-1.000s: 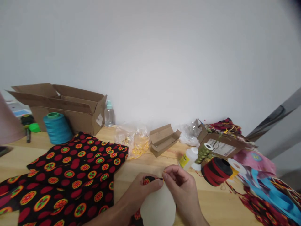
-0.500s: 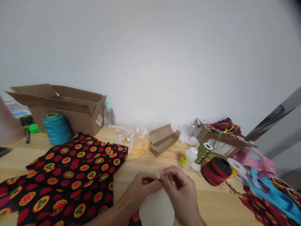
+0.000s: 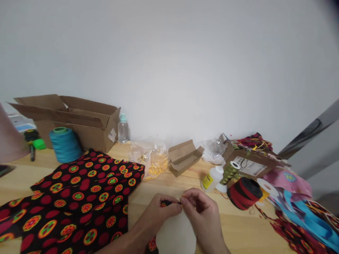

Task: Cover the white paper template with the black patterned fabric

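Observation:
My left hand [image 3: 162, 213] pinches a small strip of black patterned fabric [image 3: 166, 203] between thumb and fingers. Right beside it, my right hand [image 3: 202, 215] has thumb and forefinger pressed together at the strip's end; my fingers hide whatever fine thing may be there. Both hands meet above a pale, rounded object [image 3: 176, 234] at the front edge of the view, whose kind I cannot make out. A bit of the same patterned cloth shows beside its lower left. To the left, a large black cloth with red and orange flower circles [image 3: 84, 201] lies spread and wrinkled.
A blue thread cone [image 3: 65, 145] and open cardboard box [image 3: 79, 123] stand left, by a spray bottle [image 3: 123, 129]. Behind my hands are a small open carton [image 3: 185, 165] and white bottle [image 3: 212, 180]. Right are a red-black spool [image 3: 243, 194] and blue ribbon [image 3: 309, 220].
The whole view has shifted very slightly. My hands keep nearly the same pinching pose over the pale object, and nothing else has visibly moved.

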### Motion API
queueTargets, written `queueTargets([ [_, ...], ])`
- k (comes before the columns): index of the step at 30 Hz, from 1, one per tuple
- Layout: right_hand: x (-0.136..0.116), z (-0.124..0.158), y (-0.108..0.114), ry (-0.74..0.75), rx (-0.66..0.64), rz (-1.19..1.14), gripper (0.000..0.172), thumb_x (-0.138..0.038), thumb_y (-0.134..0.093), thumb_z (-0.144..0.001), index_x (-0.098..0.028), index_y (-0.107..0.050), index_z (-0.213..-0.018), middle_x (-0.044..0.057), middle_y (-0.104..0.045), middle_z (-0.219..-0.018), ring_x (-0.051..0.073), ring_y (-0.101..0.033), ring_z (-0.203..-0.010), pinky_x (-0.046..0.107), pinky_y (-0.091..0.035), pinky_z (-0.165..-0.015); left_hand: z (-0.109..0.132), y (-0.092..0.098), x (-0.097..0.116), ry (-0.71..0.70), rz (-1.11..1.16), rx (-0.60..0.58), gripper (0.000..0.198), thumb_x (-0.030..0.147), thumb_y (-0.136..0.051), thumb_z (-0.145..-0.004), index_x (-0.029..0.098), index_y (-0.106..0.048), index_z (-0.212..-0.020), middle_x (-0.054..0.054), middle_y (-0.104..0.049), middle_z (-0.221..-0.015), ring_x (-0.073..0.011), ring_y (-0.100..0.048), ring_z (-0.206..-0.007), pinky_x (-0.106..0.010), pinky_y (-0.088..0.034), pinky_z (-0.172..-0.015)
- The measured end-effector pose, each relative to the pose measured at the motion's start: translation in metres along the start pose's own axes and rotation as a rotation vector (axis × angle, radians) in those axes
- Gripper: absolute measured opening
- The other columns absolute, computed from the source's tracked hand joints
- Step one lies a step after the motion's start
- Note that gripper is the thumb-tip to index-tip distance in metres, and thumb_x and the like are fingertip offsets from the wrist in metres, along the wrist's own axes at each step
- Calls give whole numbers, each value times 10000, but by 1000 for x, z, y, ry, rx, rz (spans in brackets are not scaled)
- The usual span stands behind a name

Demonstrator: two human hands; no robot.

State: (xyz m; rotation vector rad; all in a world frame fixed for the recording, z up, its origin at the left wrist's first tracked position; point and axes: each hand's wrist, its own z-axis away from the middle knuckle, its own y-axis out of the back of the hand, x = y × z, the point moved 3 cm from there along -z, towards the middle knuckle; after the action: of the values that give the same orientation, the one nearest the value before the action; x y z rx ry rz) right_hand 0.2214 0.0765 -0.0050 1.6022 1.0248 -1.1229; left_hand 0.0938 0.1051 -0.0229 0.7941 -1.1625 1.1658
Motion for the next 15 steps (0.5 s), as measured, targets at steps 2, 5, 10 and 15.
queueTargets([
  [2, 0, 0, -1, 18, -6, 29, 99, -268, -603, -706, -181, -595, -660, -24, -449, -550, 132, -411, -554, 246, -336, -510, -1, 1, -1, -4, -5, -4, 240, 369, -696, -514, 174, -635, -640, -11, -640, -660, -223, -593, -727, -301, -445, -662],
  [5, -1, 1, 0, 86, 2, 90, 86, -240, -591, -708, -182, -594, -644, -28, -450, -545, 128, -410, -548, 240, -340, -513, -2, 1, -1, -10, -15, -12, 255, 377, -698, -503, 172, -635, -640, -10, -643, -666, -224, -592, -740, -300, -447, -662],
  [10, 2, -1, 1, 112, 16, 94, 90, -244, -572, -714, -177, -595, -658, -37, -435, -542, 119, -397, -538, 227, -328, -499, -1, -1, 1, -19, -48, -42, 263, 389, -706, -495, 171, -650, -631, -6, -635, -615, -219, -586, -701, -296, -445, -633],
  [15, 9, -2, -2, -12, -7, -8, 131, -291, -599, -695, -163, -588, -667, -44, -425, -529, 107, -378, -514, 218, -298, -471, -1, -2, 1, -27, -83, -41, 267, 405, -686, -519, 172, -640, -640, -17, -645, -647, -219, -580, -713, -297, -444, -633],
])
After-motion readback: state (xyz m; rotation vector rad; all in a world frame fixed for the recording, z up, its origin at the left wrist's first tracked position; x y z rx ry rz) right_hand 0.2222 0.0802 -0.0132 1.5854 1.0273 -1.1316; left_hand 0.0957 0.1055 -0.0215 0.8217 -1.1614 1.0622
